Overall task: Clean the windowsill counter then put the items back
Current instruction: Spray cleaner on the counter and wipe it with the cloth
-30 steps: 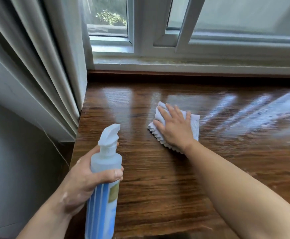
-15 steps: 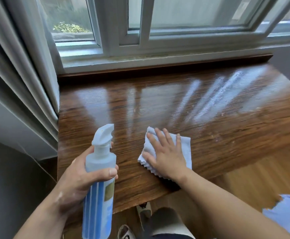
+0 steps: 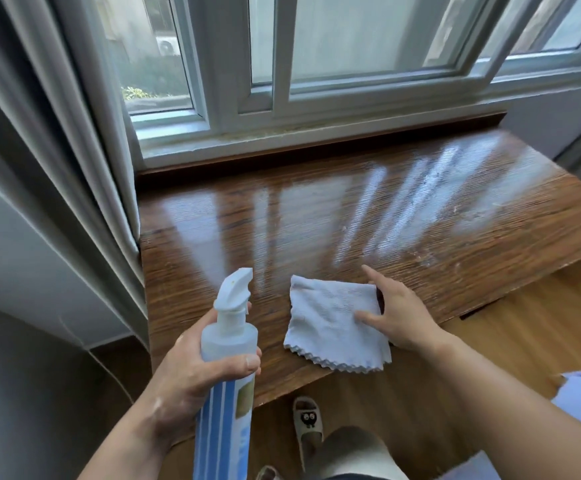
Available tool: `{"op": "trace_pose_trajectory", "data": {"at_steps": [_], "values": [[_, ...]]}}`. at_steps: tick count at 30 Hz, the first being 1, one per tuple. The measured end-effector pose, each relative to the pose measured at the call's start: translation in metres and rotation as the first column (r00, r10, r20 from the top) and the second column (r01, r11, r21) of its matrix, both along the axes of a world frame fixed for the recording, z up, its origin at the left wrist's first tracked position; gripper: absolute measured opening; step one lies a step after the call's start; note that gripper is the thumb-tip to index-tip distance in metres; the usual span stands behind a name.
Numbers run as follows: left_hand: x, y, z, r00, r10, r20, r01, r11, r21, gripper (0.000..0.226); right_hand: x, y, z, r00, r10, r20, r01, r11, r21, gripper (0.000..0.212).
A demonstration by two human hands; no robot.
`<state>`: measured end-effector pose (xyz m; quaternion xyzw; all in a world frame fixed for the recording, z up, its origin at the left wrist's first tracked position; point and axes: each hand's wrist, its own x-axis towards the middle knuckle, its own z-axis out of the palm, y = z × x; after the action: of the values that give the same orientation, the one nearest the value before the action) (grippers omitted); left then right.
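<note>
A pale blue folded cloth (image 3: 334, 323) lies near the front edge of the glossy wooden windowsill counter (image 3: 316, 220). My right hand (image 3: 400, 313) is at the cloth's right edge. Its thumb lies on top of the cloth, its index finger points past the upper corner, and its other fingers are hidden behind the edge. My left hand (image 3: 192, 372) grips a blue-and-white spray bottle (image 3: 226, 375), upright in front of the counter's left front corner, with its white nozzle pointing right. Wet streaks and specks shine on the counter's right half.
A grey curtain (image 3: 74, 168) hangs at the left against the counter's end. The white window frame (image 3: 282, 109) runs along the back. Below the counter edge are wooden floor (image 3: 507, 341), my slippered foot (image 3: 308, 424) and my knee.
The view has pulled back and up. My right hand has slid from flat on top of the cloth to its right edge, and the cloth sits closer to the front edge. The bottle stays held.
</note>
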<state>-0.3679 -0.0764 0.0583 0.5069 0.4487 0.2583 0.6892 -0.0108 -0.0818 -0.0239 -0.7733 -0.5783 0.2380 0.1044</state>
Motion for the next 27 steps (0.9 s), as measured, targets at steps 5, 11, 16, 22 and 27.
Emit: {"op": "trace_pose_trajectory", "data": {"at_steps": [5,11,16,22,27], "values": [[-0.003,-0.006,-0.001,1.0,-0.015,0.004,0.015,1.0,0.005,0.066,-0.013,-0.008,0.003,0.998,0.01,-0.055,-0.008,0.999,0.05,0.067],[0.006,-0.002,-0.001,0.999,-0.038,-0.019,0.039,0.999,0.035,0.068,-0.021,-0.009,0.007,0.96,-0.176,-0.218,0.183,0.983,0.015,0.049],[0.026,0.006,-0.002,0.996,-0.07,-0.06,0.075,0.994,0.076,0.066,-0.026,-0.013,0.007,0.979,-0.104,-0.173,0.125,0.985,0.117,0.044],[0.071,0.018,0.001,0.993,-0.103,-0.05,0.108,0.988,0.114,0.062,0.007,-0.022,0.007,0.946,0.005,-0.323,0.076,0.968,0.237,0.046],[0.127,0.03,0.012,0.991,-0.119,-0.052,0.126,0.977,0.171,0.066,0.06,-0.019,0.013,0.93,0.024,-0.367,0.084,0.957,0.277,0.048]]}}
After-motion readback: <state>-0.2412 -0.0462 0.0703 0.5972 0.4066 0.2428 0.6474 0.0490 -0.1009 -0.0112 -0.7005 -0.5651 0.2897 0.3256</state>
